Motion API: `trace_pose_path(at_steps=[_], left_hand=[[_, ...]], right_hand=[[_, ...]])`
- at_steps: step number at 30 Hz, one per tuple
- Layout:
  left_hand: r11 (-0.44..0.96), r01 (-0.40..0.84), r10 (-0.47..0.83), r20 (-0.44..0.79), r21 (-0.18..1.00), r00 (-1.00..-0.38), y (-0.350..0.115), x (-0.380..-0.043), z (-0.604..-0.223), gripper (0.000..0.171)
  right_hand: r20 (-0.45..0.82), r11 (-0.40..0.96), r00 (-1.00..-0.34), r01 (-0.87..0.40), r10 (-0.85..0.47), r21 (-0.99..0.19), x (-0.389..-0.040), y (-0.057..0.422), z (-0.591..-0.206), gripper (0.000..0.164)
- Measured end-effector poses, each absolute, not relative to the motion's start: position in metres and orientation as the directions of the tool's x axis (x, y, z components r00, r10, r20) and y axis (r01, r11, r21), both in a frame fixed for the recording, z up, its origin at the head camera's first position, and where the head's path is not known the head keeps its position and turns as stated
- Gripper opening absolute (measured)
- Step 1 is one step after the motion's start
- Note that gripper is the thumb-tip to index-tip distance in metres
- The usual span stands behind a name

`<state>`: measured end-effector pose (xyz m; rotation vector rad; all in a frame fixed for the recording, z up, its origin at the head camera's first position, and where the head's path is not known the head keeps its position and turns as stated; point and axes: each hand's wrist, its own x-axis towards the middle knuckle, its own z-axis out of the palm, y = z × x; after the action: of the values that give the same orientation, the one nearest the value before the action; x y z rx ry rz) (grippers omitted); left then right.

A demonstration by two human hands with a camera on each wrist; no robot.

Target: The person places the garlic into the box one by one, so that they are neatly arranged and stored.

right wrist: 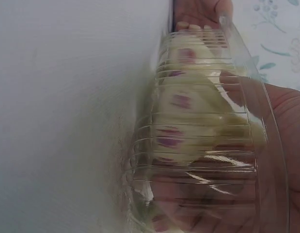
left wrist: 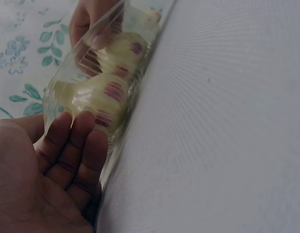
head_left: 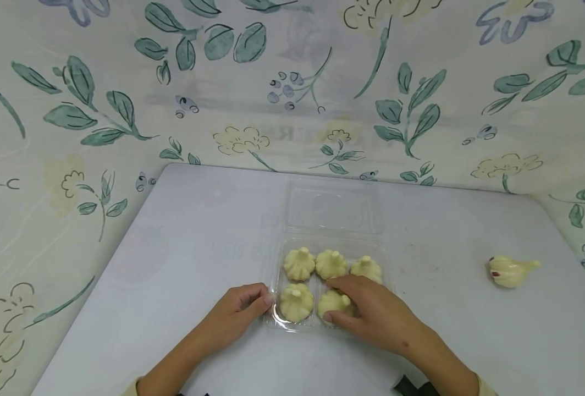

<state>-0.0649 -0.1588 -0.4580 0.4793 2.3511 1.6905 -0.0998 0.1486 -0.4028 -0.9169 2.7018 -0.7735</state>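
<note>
A clear plastic clamshell box [head_left: 292, 325] stands on the white table with its lid [head_left: 334, 209] folded back. Pale yellow garlic bulbs sit in its compartments: three along the back row, one at front left [head_left: 296, 303] and one at front middle [head_left: 333, 303]. My left hand [head_left: 240, 311] holds the box's left edge; in the left wrist view its fingertips [left wrist: 94, 145] touch the see-through wall. My right hand [head_left: 371, 311] reaches over the front row, thumb and fingers around the front middle bulb. It partly hides that bulb and the front right compartment.
Another garlic bulb [head_left: 512, 271] with dark red marks lies on its side on the right of the white table [head_left: 446, 236]. A cloth with leaves and flowers [head_left: 297, 132] hangs behind the table and spreads around its sides.
</note>
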Motion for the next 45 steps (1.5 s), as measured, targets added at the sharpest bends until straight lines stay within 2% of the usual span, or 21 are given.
trace_pose_path(at_steps=[27,45], left_hand=[[0.304,0.152,0.365,0.033,0.940,-0.930,-0.159,-0.066,-0.459,0.025],[0.287,0.170,0.377,0.052,0.943,-0.925,-0.159,-0.066,-0.460,0.025]], right_hand=[[0.000,0.657,-0.783,-0.522,-0.622,-0.544,-0.100,0.152,-0.398,0.048],[0.060,0.679,-0.842,-0.473,-0.536,-0.562,-0.098,0.168,-0.378,0.042]])
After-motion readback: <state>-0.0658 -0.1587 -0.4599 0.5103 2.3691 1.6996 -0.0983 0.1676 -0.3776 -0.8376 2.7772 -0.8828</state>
